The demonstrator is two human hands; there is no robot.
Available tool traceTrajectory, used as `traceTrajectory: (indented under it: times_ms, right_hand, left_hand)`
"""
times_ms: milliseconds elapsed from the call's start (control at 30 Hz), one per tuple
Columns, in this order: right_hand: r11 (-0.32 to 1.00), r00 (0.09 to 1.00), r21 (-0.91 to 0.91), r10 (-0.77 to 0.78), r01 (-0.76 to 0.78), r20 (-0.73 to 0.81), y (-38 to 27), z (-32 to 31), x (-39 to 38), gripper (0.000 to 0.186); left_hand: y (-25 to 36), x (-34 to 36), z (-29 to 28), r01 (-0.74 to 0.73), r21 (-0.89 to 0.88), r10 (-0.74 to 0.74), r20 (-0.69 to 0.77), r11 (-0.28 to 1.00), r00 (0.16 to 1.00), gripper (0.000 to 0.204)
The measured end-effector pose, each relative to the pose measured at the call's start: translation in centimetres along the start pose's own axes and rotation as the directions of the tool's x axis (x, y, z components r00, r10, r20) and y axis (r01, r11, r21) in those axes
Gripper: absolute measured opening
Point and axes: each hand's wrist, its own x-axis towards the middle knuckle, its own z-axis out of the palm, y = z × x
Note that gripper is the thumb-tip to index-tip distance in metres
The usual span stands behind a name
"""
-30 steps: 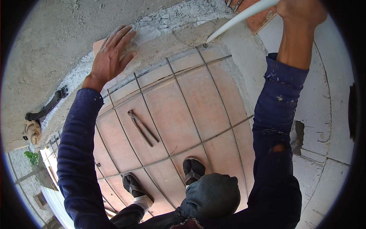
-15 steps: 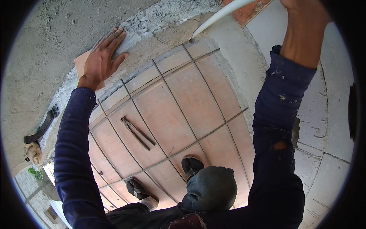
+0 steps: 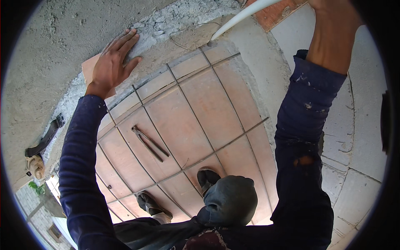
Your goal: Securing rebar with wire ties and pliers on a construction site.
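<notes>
White pipe; left of right grip

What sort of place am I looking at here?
Most likely a building site: a grid of metal bars lies over reddish panels, rough, broken concrete runs along the far edge, and a pincer-like tool lies between two bars.
</notes>
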Motion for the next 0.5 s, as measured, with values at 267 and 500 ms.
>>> traceTrajectory:
  times_ms: [267, 500]
  right_hand:
    - [0.997, 0.955, -0.082, -0.021, -0.004, -0.296, 0.0, -0.6, 0.5, 0.02]
    - [0.985, 0.948, -0.17, -0.061, 0.008, -0.312, 2.5, 2.9, -3.3, 0.021]
  left_hand:
    - [-0.1, -0.3, 0.2, -0.029, 0.039, 0.029, -0.002, 0.999, 1.0, 0.065]
    - [-0.7, -0.1, 0.6, 0.004, 0.06, -0.004, -0.003, 0.998, 1.0, 0.063]
